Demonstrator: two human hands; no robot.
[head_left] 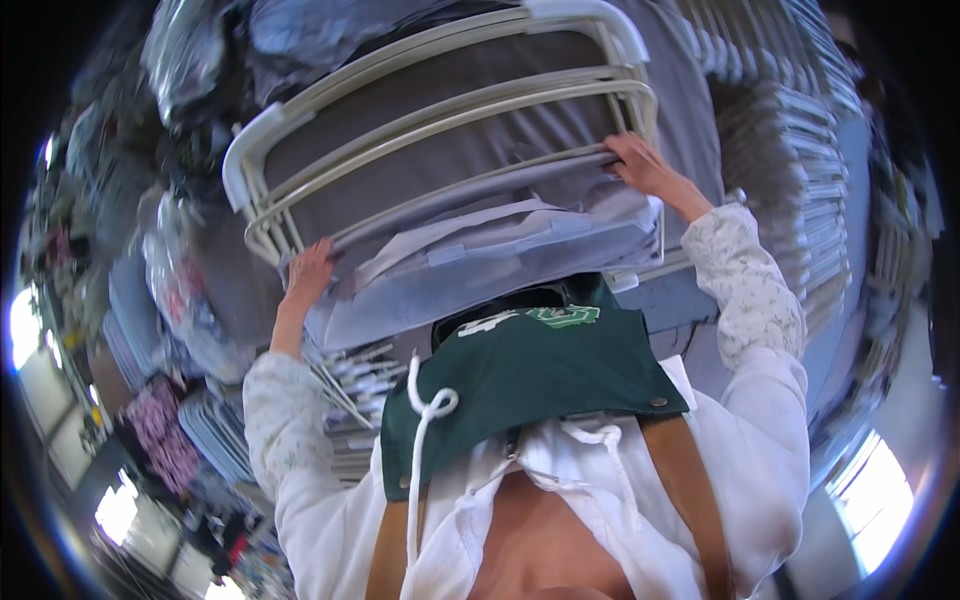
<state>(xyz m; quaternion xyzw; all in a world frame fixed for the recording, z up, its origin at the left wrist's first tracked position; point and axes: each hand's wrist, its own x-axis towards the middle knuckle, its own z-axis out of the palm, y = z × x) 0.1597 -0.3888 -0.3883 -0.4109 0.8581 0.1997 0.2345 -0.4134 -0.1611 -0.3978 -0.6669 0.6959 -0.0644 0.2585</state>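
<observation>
In front of me is a folded frame of cream-coloured metal tubes (440, 120) with white corner caps and dark grey fabric (400, 170) stretched across it. My left hand (310, 270) closes round the frame's near left side. Farther away, my right hand (645, 165) grips its right side, fingers curled over the tube and fabric edge. Between my hands, a loose pale grey cloth flap (500, 235) hangs along the near side. The frame tilts, its right end farther from me than its left. Some of my fingertips are hidden behind the tubes and cloth.
Tall stacks of similar pale metal frames (800, 190) stand on the right. Clear plastic-wrapped bundles (185, 290) lie at the left, near folded blue-grey pieces (215, 440) and a pink patterned cloth (160, 430). More metal tubes (360, 385) lie below my left hand.
</observation>
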